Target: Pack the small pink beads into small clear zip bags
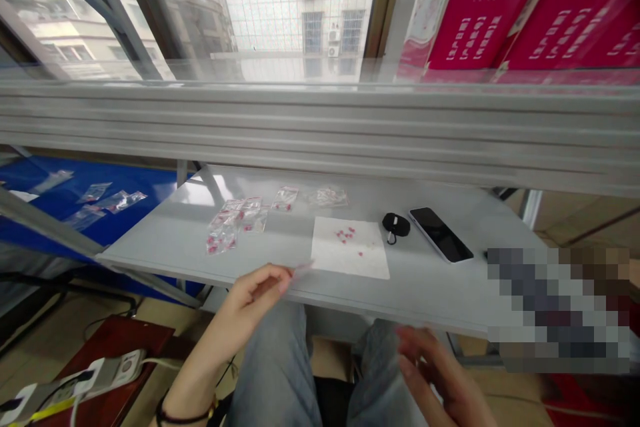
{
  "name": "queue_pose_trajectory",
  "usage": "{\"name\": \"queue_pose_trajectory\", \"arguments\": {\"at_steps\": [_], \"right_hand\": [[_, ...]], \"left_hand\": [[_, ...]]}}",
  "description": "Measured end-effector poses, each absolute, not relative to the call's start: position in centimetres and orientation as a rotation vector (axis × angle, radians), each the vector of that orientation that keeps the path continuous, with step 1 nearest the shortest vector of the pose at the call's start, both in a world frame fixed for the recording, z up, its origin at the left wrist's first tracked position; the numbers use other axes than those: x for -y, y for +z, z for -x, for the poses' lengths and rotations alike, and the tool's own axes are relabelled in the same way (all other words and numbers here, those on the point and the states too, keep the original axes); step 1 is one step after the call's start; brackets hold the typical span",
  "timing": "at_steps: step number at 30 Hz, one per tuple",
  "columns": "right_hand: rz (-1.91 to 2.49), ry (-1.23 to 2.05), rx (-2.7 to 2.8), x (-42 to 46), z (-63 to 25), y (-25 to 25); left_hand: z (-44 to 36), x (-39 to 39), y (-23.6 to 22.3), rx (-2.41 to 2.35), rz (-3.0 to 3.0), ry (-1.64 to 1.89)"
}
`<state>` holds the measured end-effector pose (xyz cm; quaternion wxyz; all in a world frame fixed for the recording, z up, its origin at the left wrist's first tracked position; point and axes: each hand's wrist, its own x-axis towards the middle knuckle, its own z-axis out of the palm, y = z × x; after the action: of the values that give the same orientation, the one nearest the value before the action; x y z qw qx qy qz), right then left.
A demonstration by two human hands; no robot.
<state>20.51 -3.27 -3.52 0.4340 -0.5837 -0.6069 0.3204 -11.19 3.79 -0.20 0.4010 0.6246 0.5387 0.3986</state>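
Observation:
My left hand point(253, 303) is raised near the table's front edge, its thumb and fingers pinched on a small clear plastic bag point(303, 269) that is blurred. My right hand point(435, 373) is lower, over my lap, with its fingers spread apart and nothing in it. A white paper sheet point(350, 257) lies on the grey table point(430, 287) just beyond my left hand, with several small pink pieces point(346, 235) scattered on it. Several clear bags holding pink pieces point(235, 221) lie further left on the table.
A black phone point(440, 233) and a small black round object point(396, 224) lie right of the paper. A blue surface point(60, 200) at the left carries more clear bags. A power strip point(75, 383) lies on a red stool at the lower left. A grey rail crosses overhead.

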Motion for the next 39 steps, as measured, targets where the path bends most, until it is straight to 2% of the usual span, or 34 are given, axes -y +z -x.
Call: {"name": "queue_pose_trajectory", "arguments": {"at_steps": [4,9,12,18,23,32,39], "right_hand": [[1.206,0.685,2.007,-0.7,-16.9,2.7],[0.984,0.919,2.253,-3.5,-14.3,5.3],[1.025,0.985,2.153,-3.9,-13.2,4.8],[1.152,1.028,1.902,-3.1,-11.2,2.2],[1.188,1.002,1.818,-2.2,-9.5,0.9],[1.142,0.766,1.857,-1.0,-8.2,-1.2],[1.083,0.908,1.844,-1.1,-9.0,-1.3]], "left_hand": [[9.5,-1.1,0.4,-1.207,-1.406,0.927],[9.2,-1.1,0.5,-1.18,-1.384,0.892],[9.4,-1.2,0.5,-1.233,-1.406,0.933],[8.5,0.5,-0.4,-1.766,-1.449,1.345],[6.5,1.8,-0.4,-1.646,-1.523,1.198],[5.7,1.3,-0.2,-1.536,-1.456,1.206],[5.2,1.3,0.1,-1.445,-1.341,1.26]]}}
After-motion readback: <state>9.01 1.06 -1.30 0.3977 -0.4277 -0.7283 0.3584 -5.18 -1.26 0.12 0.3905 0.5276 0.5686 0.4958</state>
